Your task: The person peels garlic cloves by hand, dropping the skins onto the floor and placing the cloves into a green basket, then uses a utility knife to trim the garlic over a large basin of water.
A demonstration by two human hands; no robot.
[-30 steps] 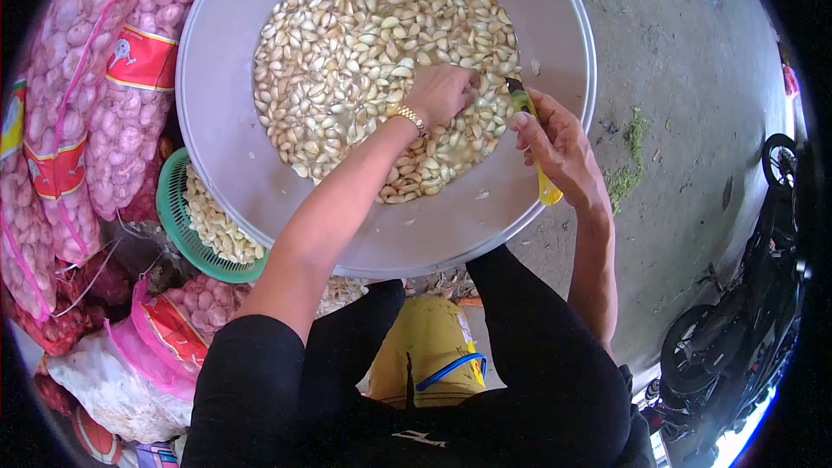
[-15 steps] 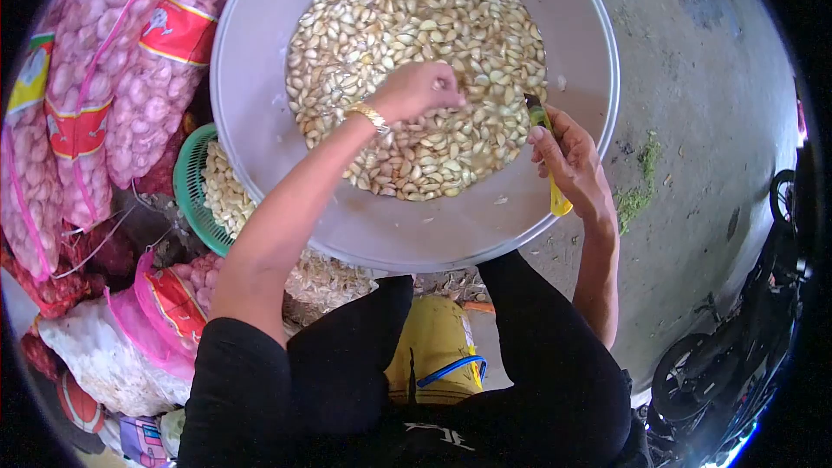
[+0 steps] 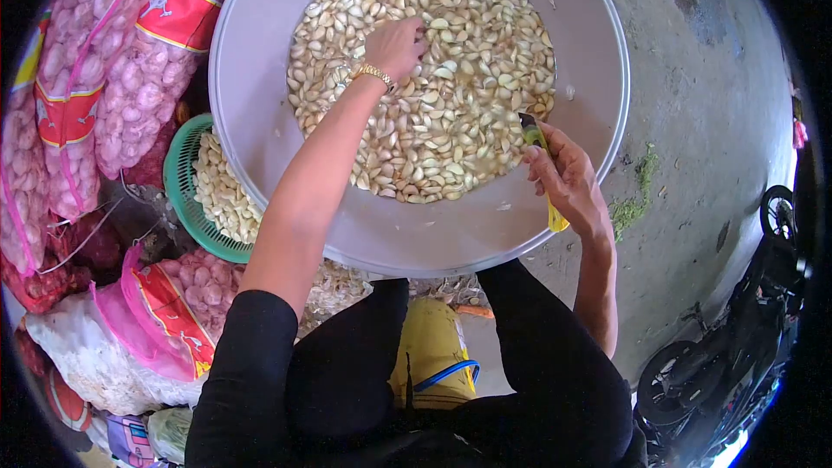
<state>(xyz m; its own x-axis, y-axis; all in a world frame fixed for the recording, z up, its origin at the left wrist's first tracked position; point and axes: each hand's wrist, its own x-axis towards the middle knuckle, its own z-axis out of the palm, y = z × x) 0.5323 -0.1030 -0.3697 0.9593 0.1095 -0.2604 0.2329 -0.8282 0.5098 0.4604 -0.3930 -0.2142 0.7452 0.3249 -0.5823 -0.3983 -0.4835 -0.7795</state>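
A wide grey basin [image 3: 264, 61] holds a mass of garlic cloves [image 3: 451, 134] lying in water, many with skin still on. My left hand [image 3: 396, 48], with a gold watch or bracelet [image 3: 376, 75] at the wrist, is down at the cloves in the upper middle of the basin. Its fingers are curled; their tips and anything in them are hidden. Over the basin's right side, my right hand [image 3: 568, 175] is closed around a yellow utility knife [image 3: 555, 217]. The knife's dark blade end points up and left, toward the cloves.
Left of the basin, a green basket [image 3: 184, 199] holds pale peeled cloves. Mesh sacks of garlic bulbs [image 3: 143, 100] are stacked behind it. Between my legs stands a yellow container [image 3: 431, 338] with a blue handle. A motorbike [image 3: 728, 321] is at the right.
My left hand has moved up and left across the cloves, its fingers now lower among them. The right hand keeps its grip on the knife. The whole view has shifted slightly.
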